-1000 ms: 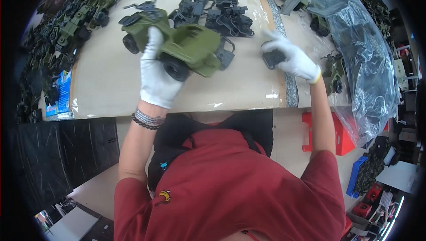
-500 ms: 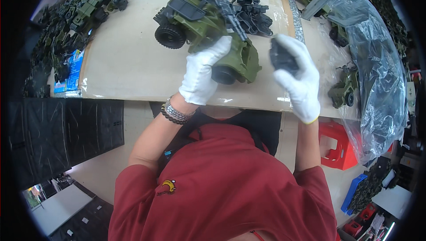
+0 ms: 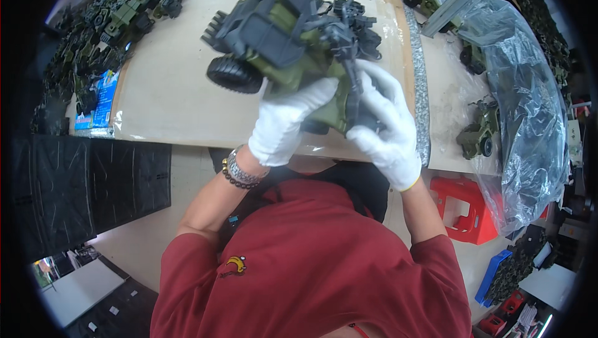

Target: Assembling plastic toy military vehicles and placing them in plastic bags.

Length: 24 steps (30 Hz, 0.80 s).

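My left hand point(image 3: 283, 120), in a white glove, is closed round the side of a green toy military vehicle point(image 3: 339, 106). The vehicle is held tilted above the near part of the table, with a chunky black wheel point(image 3: 235, 74) and dark grey side panels showing. A dark toy gun is mounted on top, slightly blurred. At the vehicle's right end, my gloved right hand point(image 3: 391, 129) is closed on a dark part point(image 3: 367, 117) and presses it against the body. The fingers hide most of that part.
Dark plastic parts point(image 3: 367, 29) lie behind the vehicle. Piled green toy vehicles point(image 3: 134, 14) and a blue printed package point(image 3: 104, 98) are at the left. A metal post point(image 3: 464, 1), clear plastic sheeting point(image 3: 529, 82) and another toy vehicle point(image 3: 481, 129) stand right. A red stool point(image 3: 464, 210) is below.
My right hand has moved left with the dark part, from apart to touching the vehicle's right end. The vehicle has turned and tilted in my left hand, its wheel end shifting left.
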Each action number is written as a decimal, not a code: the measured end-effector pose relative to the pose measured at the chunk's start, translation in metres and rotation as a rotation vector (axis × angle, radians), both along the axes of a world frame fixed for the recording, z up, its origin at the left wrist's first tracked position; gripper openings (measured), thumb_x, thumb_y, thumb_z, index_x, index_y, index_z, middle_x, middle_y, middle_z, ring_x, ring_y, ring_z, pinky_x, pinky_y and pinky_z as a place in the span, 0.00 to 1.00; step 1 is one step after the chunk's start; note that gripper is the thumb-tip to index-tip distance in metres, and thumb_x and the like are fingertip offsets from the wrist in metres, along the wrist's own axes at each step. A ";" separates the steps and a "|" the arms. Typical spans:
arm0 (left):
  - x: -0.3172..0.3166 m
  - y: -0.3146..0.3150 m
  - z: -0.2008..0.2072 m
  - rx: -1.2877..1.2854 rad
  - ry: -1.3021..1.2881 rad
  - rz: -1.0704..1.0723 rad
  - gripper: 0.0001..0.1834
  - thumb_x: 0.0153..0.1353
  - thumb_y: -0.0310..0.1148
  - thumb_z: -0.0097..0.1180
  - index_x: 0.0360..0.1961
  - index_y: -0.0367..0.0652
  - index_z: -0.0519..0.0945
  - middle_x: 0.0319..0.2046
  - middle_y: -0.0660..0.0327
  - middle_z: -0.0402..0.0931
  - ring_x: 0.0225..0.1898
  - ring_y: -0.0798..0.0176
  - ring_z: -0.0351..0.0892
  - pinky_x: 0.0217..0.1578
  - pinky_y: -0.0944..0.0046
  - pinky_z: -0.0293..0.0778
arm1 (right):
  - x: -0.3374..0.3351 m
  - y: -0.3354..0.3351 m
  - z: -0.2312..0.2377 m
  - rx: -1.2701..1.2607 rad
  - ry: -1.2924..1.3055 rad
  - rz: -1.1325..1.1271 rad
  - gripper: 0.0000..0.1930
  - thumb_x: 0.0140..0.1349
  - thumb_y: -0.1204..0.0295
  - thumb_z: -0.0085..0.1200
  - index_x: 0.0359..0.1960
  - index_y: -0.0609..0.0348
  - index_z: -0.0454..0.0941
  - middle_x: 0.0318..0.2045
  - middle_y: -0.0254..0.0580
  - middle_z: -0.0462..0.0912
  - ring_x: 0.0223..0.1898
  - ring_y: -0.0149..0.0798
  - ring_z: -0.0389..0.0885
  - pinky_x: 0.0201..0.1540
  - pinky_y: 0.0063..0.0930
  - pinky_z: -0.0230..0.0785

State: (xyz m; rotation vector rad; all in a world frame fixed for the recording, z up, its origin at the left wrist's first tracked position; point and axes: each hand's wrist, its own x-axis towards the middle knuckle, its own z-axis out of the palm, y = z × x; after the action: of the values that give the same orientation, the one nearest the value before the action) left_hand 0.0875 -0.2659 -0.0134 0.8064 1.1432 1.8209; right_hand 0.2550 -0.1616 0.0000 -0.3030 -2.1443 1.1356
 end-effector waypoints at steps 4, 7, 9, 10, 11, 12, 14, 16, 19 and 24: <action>0.006 -0.002 0.005 0.019 -0.026 0.019 0.20 0.67 0.28 0.57 0.60 0.37 0.74 0.54 0.57 0.77 0.53 0.62 0.78 0.56 0.60 0.76 | 0.002 0.008 0.009 0.265 -0.090 -0.012 0.35 0.54 0.55 0.63 0.62 0.62 0.73 0.63 0.57 0.66 0.61 0.58 0.69 0.65 0.44 0.62; 0.009 0.007 0.007 0.135 -0.254 0.112 0.23 0.69 0.40 0.57 0.59 0.36 0.74 0.55 0.56 0.77 0.54 0.59 0.78 0.58 0.56 0.74 | -0.007 0.007 0.026 0.344 -0.131 -0.003 0.41 0.50 0.52 0.65 0.64 0.59 0.70 0.64 0.59 0.65 0.63 0.61 0.66 0.66 0.47 0.60; 0.006 0.006 0.025 0.113 -0.585 -0.043 0.26 0.70 0.47 0.52 0.60 0.38 0.74 0.54 0.56 0.77 0.54 0.59 0.78 0.58 0.55 0.73 | -0.013 -0.003 0.041 0.297 0.115 -0.039 0.45 0.45 0.45 0.67 0.64 0.56 0.70 0.64 0.61 0.65 0.64 0.64 0.64 0.67 0.50 0.58; 0.005 0.006 0.033 0.067 -0.706 0.034 0.27 0.71 0.52 0.49 0.59 0.40 0.74 0.53 0.56 0.78 0.54 0.58 0.78 0.57 0.54 0.74 | -0.019 -0.003 0.042 0.383 0.207 -0.005 0.47 0.43 0.41 0.68 0.64 0.53 0.71 0.63 0.61 0.65 0.63 0.68 0.63 0.66 0.55 0.58; 0.010 0.006 0.049 -0.013 -0.795 0.076 0.26 0.71 0.52 0.50 0.57 0.42 0.75 0.52 0.55 0.78 0.53 0.58 0.79 0.56 0.54 0.75 | -0.023 -0.011 0.050 0.525 0.148 -0.076 0.47 0.41 0.38 0.67 0.61 0.53 0.72 0.62 0.60 0.65 0.60 0.67 0.66 0.63 0.56 0.61; 0.014 -0.001 0.052 0.017 -0.854 -0.046 0.27 0.71 0.52 0.49 0.59 0.42 0.73 0.53 0.55 0.77 0.54 0.58 0.77 0.56 0.55 0.74 | -0.035 -0.017 0.042 0.552 0.275 -0.171 0.43 0.43 0.39 0.67 0.58 0.53 0.74 0.60 0.60 0.67 0.58 0.65 0.68 0.61 0.55 0.63; 0.020 -0.006 0.047 0.020 -0.868 -0.080 0.28 0.73 0.54 0.44 0.62 0.44 0.71 0.54 0.56 0.75 0.55 0.57 0.75 0.56 0.55 0.73 | -0.048 -0.016 0.026 0.582 0.413 -0.267 0.37 0.47 0.40 0.66 0.51 0.53 0.76 0.56 0.58 0.71 0.53 0.60 0.71 0.58 0.52 0.66; 0.026 -0.009 0.042 0.047 -0.798 -0.055 0.27 0.74 0.54 0.40 0.60 0.45 0.72 0.54 0.57 0.76 0.54 0.57 0.76 0.56 0.54 0.73 | -0.055 -0.007 0.025 0.521 0.477 -0.256 0.28 0.49 0.46 0.66 0.45 0.53 0.79 0.50 0.54 0.76 0.47 0.55 0.76 0.51 0.47 0.67; 0.027 -0.005 0.040 0.088 -0.772 0.005 0.26 0.74 0.54 0.40 0.59 0.45 0.72 0.53 0.58 0.76 0.53 0.58 0.76 0.56 0.54 0.73 | -0.066 0.007 0.027 0.588 0.487 -0.256 0.27 0.46 0.47 0.66 0.44 0.51 0.80 0.48 0.50 0.77 0.43 0.52 0.76 0.46 0.44 0.66; -0.019 0.002 0.013 0.111 -0.524 -0.093 0.27 0.75 0.49 0.39 0.66 0.42 0.64 0.59 0.58 0.73 0.59 0.59 0.75 0.61 0.53 0.70 | -0.084 0.021 0.037 0.488 0.202 -0.185 0.33 0.42 0.44 0.67 0.47 0.51 0.79 0.50 0.45 0.76 0.48 0.48 0.74 0.49 0.45 0.63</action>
State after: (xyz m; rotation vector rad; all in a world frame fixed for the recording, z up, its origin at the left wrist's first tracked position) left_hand 0.0681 -0.2637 -0.0007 0.3940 0.6615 1.8772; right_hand 0.1705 -0.1409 0.0373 -0.1502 -2.0827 0.4927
